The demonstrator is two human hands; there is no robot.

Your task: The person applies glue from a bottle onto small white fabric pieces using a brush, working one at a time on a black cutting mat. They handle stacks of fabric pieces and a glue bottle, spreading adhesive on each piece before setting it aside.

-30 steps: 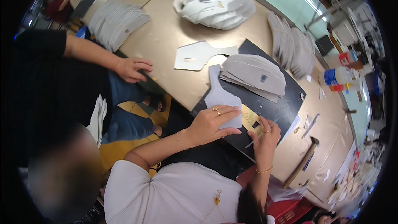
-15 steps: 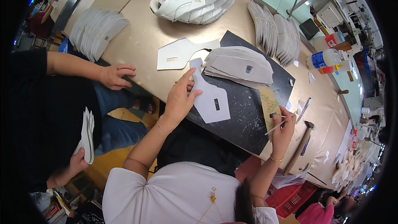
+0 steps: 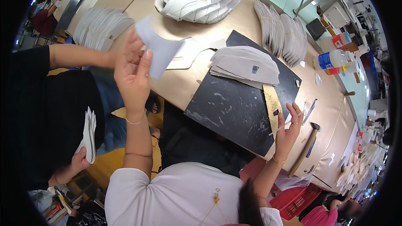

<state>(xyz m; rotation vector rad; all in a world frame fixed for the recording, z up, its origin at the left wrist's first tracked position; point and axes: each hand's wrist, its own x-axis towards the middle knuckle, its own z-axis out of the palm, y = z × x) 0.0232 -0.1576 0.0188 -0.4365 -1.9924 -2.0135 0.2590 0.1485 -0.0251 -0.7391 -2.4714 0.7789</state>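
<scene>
- Left hand (image 3: 132,75): raised above the near tabletop edge, grip pinching a grey fabric cut piece (image 3: 157,50) between thumb and fingers. The piece hangs in the air, clear of the tabletop (image 3: 176,86).
- Right hand (image 3: 288,127): at the near right edge of the black cutting board (image 3: 234,109), grip pinched on a thin brush or stick (image 3: 287,123); the fingers above it are loosely spread.
- Just left of the right grip: a yellowish strip (image 3: 272,102) lying on the board's right edge.
- Beyond the right grip: a stack of grey cut pieces (image 3: 245,65) resting on the board's far corner. The board's centre between stack and near edge is bare.
- Right of the right grip: a hammer (image 3: 305,150) near the tabletop edge, and a pen (image 3: 310,111) just beside the fingers.
- Beyond the left grip: a white flat pattern piece (image 3: 192,50), then white shoe uppers (image 3: 197,0) farther back.
- Left of the left grip: another person's forearm (image 3: 79,56) reaching to the tabletop edge, close to the raised hand; that person's other hand holds a white stack (image 3: 88,134) low down.
</scene>
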